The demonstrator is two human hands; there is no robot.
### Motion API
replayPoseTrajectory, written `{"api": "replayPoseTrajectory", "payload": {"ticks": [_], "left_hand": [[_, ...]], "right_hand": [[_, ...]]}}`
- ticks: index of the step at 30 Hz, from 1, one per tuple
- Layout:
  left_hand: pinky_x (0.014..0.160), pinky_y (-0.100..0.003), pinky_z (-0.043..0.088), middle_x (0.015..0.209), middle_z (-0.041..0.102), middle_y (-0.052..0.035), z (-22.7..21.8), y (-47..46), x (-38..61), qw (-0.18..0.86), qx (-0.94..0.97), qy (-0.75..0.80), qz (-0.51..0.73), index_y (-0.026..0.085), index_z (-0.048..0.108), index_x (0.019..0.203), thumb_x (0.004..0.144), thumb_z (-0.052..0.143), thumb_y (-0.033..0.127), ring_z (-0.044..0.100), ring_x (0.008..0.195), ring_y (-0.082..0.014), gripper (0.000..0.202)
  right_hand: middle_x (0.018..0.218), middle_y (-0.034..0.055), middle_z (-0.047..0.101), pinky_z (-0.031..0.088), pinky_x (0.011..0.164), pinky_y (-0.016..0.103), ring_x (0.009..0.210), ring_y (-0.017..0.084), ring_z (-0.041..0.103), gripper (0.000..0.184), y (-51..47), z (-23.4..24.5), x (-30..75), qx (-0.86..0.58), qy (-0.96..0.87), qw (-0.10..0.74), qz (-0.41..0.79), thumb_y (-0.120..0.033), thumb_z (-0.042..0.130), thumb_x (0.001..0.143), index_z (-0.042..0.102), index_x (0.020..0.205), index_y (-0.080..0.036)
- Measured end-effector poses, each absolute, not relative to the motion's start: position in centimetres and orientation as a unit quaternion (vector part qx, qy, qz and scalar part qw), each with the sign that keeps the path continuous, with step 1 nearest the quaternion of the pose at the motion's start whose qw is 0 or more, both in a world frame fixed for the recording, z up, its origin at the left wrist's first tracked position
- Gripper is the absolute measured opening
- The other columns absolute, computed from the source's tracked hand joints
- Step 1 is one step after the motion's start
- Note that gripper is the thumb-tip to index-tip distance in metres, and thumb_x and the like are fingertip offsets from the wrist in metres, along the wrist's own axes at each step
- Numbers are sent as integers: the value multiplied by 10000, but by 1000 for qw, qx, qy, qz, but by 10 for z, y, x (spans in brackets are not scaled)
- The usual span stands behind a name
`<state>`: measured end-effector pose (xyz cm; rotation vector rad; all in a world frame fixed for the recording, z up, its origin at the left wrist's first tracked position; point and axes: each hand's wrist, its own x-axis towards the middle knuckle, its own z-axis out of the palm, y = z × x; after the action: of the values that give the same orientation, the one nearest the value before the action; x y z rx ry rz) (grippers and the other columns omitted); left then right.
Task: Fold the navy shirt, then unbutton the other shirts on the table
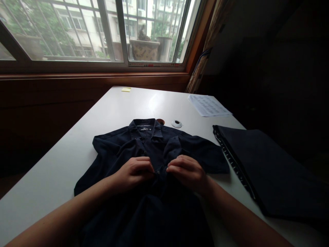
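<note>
A dark navy short-sleeved shirt (120, 147) lies face up on the white table (64, 164), its collar pointing toward the window. My left hand (133, 171) and my right hand (187, 173) rest close together on the shirt's front placket, at chest height. Both have curled fingers pinching the fabric edges at the centre, where a small button sits between them. The shirt's lower part runs down between my forearms and out of view.
A folded dark garment (269, 168) with a pale trim lies on the table's right side. Printed sheets of paper (208, 104) lie at the far right, a yellow sticky note (125, 89) at the far edge, and a round cable grommet (176, 124) beyond the collar. The window stands behind.
</note>
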<state>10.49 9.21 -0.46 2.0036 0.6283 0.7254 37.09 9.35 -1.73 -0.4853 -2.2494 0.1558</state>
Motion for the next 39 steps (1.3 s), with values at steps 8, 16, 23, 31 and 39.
{"api": "replayPoseTrajectory", "payload": {"ticks": [8, 16, 23, 31, 39], "left_hand": [[712, -244, 431, 846, 597, -36, -4, 95, 101, 424, 803, 263, 326, 148, 646, 863, 957, 592, 230, 579, 786, -145, 136], [716, -266, 446, 844, 607, -51, -4, 95, 100, 417, 798, 281, 332, 147, 664, 881, 965, 582, 282, 584, 787, -163, 178], [724, -267, 462, 849, 637, -50, -4, 99, 99, 389, 761, 351, 384, 151, 686, 887, 953, 609, 295, 599, 793, -168, 176], [809, -308, 508, 959, 685, -52, -4, 116, 84, 343, 696, 484, 405, 174, 683, 977, 949, 594, 373, 642, 912, -207, 220], [733, -314, 546, 1113, 562, -75, -7, 115, 82, 213, 776, 470, 361, 224, 577, 1296, 920, 634, 319, 589, 824, -165, 392]], "right_hand": [[909, 58, 700, 539, 723, 313, 798, 161, 663, 204, 99, -20, 377, -213, -874, 433, 64, -41, 648, 888, 694, 1013, -194], [919, 52, 698, 553, 728, 313, 804, 165, 667, 216, 97, -22, 376, -227, -865, 441, 80, -62, 643, 890, 691, 1036, -213], [937, 41, 670, 563, 754, 308, 849, 169, 658, 254, 102, -23, 378, -294, -828, 468, 94, -79, 623, 912, 699, 1083, -251], [1105, 70, 623, 535, 898, 412, 1061, 235, 609, 198, 115, -22, 379, -429, -752, 487, 116, -147, 635, 900, 663, 1072, -240], [1001, 64, 627, 509, 878, 436, 1006, 246, 567, 136, 97, -14, 372, -346, -830, 435, 31, -181, 736, 831, 683, 942, -240]]}}
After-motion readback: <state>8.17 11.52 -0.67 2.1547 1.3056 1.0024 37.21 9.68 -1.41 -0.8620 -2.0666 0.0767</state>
